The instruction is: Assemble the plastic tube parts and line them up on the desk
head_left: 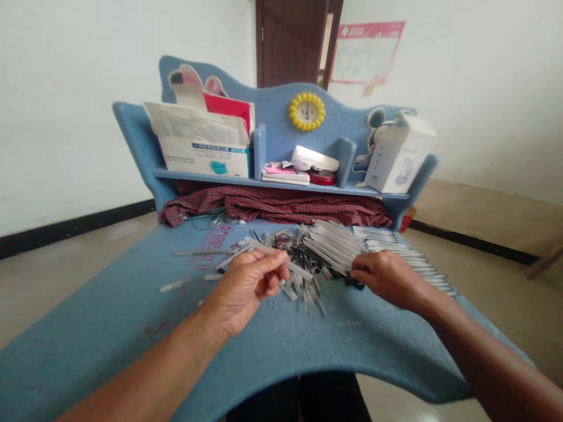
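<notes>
Head view: nearest, dark-clothed legs [268,404] show beneath the curved front edge of the blue tabletop [132,328], mostly hidden by it. Both forearms [162,360] run out of the picture at the bottom corners. The left hand [246,287] pinches a translucent tube [302,269] between thumb and fingers, above the tabletop's middle; the grip covers the tube's centre, so only its two ends show. The right hand [385,275] has its fingertips drawn together at the lower end of a stack of pale barrels [332,243]; whether they grip one cannot be told, since the knuckles screen them.

Between the hands lies a loose heap of small clear and black parts [301,287], too blurred to separate piece by piece and partly hidden behind the left hand. On the right, a row of slim pens [409,261] lies side by side, partly blocked by the right hand. Pink print [215,243] on the tabletop is unreadable.

Farther back, a crumpled red plaid cloth [272,202] sits below a blue shelf [180,175]. The shelf carries a mask box [202,157], a red tin [322,178] partly covered by a white object [314,158], and a white carton [391,155]. Beyond, a dark door [290,47] is cut off by the upper edge, and a pink-bordered poster [367,55] is too faint to read.
</notes>
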Action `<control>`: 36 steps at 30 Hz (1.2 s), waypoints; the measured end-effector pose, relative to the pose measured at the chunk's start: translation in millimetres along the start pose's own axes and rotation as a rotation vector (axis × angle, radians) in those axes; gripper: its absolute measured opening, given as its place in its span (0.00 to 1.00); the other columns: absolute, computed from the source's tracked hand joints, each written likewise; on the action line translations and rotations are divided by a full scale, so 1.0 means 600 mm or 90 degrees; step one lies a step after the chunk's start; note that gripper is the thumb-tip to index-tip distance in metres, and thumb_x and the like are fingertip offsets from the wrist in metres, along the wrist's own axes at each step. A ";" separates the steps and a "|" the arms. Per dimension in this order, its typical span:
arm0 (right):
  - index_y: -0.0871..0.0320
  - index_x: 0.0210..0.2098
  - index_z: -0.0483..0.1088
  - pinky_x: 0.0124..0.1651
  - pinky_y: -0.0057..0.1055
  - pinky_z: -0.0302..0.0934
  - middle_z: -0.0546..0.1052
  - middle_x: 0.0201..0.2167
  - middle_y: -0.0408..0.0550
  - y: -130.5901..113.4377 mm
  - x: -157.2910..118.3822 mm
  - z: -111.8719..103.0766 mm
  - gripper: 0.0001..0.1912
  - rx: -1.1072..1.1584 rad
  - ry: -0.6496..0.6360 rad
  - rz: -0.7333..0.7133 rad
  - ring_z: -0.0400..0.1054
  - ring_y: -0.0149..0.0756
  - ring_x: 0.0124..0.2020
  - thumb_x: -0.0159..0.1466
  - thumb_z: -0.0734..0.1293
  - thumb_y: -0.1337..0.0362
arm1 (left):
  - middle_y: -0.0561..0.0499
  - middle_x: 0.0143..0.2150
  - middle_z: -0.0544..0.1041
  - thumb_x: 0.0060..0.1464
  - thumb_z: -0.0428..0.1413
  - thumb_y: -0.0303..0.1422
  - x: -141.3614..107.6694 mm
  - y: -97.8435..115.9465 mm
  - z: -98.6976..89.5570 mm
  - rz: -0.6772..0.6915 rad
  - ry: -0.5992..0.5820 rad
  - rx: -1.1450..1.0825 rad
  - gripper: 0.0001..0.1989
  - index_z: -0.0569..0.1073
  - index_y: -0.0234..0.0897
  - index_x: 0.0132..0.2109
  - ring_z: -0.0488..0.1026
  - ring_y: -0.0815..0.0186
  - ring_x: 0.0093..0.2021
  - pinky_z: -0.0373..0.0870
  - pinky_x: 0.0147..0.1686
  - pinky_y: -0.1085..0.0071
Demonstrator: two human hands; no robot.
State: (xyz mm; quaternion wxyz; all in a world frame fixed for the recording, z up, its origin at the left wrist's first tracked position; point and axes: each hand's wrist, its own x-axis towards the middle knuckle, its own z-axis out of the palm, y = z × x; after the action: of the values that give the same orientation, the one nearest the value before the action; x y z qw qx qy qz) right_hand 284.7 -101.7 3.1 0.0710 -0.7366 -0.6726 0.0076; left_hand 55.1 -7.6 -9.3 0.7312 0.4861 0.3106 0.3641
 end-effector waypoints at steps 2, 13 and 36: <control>0.56 0.28 0.74 0.30 0.26 0.50 0.75 0.25 0.45 0.013 -0.002 0.005 0.10 -0.055 -0.044 0.018 0.66 0.31 0.27 0.59 0.60 0.64 | 0.51 0.20 0.72 0.43 0.60 0.30 -0.001 0.000 0.001 0.001 -0.001 -0.001 0.07 0.72 0.29 0.28 0.61 0.78 0.16 0.55 0.15 0.82; 0.53 0.34 0.72 0.29 0.29 0.48 0.76 0.28 0.46 0.021 -0.020 0.018 0.09 -0.133 -0.104 0.036 0.70 0.37 0.31 0.57 0.62 0.64 | 0.50 0.20 0.72 0.43 0.60 0.30 0.000 -0.002 0.001 -0.004 -0.007 0.010 0.07 0.71 0.29 0.29 0.62 0.77 0.16 0.56 0.15 0.82; 0.60 0.36 0.70 0.29 0.31 0.57 0.78 0.27 0.57 -0.037 0.013 0.059 0.12 -0.241 0.003 0.051 0.74 0.45 0.31 0.63 0.57 0.63 | 0.51 0.20 0.72 0.44 0.60 0.30 -0.002 -0.001 0.001 -0.004 0.000 -0.002 0.07 0.71 0.29 0.27 0.61 0.78 0.16 0.55 0.15 0.82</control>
State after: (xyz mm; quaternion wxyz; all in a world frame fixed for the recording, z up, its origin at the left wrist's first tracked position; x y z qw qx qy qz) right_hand 259.6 -89.0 -29.0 -0.0676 -0.7632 -0.6318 -0.1176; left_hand 54.8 -9.2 -9.8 0.7333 0.4835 0.3118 0.3625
